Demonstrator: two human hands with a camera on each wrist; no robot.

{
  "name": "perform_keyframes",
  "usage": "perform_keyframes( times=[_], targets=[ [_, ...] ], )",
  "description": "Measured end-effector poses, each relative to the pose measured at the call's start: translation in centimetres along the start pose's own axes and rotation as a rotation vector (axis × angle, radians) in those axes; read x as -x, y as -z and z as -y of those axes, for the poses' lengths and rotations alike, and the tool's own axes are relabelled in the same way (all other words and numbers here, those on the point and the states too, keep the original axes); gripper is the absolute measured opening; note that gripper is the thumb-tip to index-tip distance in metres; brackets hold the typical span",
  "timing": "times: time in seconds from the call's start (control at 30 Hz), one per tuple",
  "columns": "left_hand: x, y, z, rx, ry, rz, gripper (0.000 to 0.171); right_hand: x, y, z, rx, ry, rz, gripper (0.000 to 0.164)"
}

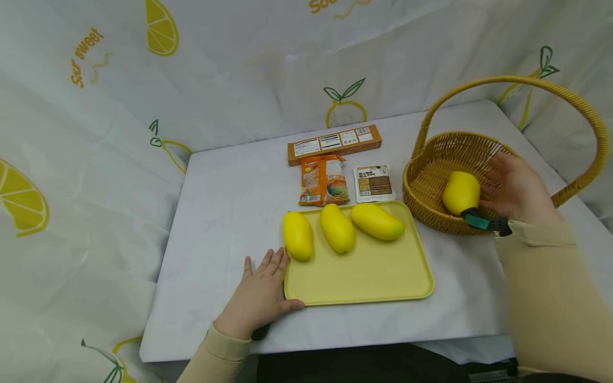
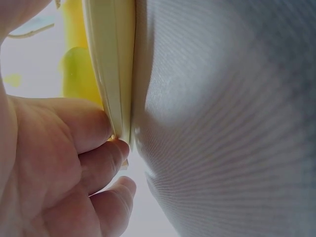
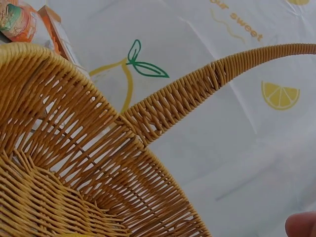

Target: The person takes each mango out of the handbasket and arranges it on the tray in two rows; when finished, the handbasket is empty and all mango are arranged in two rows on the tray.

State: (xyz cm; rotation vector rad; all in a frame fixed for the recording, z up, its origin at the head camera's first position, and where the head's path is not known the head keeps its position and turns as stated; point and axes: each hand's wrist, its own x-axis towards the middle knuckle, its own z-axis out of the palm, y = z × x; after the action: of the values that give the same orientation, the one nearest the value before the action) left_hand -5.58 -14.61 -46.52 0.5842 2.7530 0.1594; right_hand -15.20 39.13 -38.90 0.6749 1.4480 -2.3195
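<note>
Three yellow mangoes lie along the far side of the yellow tray (image 1: pixel 364 276): a left mango (image 1: pixel 298 236), a middle mango (image 1: pixel 337 229) and a right mango (image 1: pixel 377 221) with a greenish tip. My left hand (image 1: pixel 258 298) rests at the tray's left edge with fingers spread, fingertips against the rim in the left wrist view. On the right, my right hand (image 1: pixel 519 186) reaches under the handle into the wicker basket (image 1: pixel 438 154), fingers extended beside another mango (image 1: pixel 461 192) inside. The right wrist view catches mostly the basket's woven wall (image 3: pixel 98 143) and one fingertip at the lower right corner.
Behind the tray are an orange snack packet (image 1: pixel 324 181), a white and brown packet (image 1: pixel 374 182) and a long orange-brown box (image 1: pixel 335 143). The basket's tall handle (image 1: pixel 507 80) arches over the right hand. A lemon-print cloth (image 1: pixel 230 69) hangs around the white table.
</note>
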Motion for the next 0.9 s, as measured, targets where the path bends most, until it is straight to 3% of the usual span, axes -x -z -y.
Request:
perform_keyframes(
  times=[0.63,0.9],
  targets=[
    [0.1,0.1,0.0,0.021,-0.005,0.001,0.12,-3.5,-4.0,-1.5,0.081,-0.101,0.096,0.076],
    [0.1,0.1,0.1,0.031,-0.005,0.005,0.12,-4.3,-5.0,-1.4,0.092,-0.128,0.088,0.076]
  ],
)
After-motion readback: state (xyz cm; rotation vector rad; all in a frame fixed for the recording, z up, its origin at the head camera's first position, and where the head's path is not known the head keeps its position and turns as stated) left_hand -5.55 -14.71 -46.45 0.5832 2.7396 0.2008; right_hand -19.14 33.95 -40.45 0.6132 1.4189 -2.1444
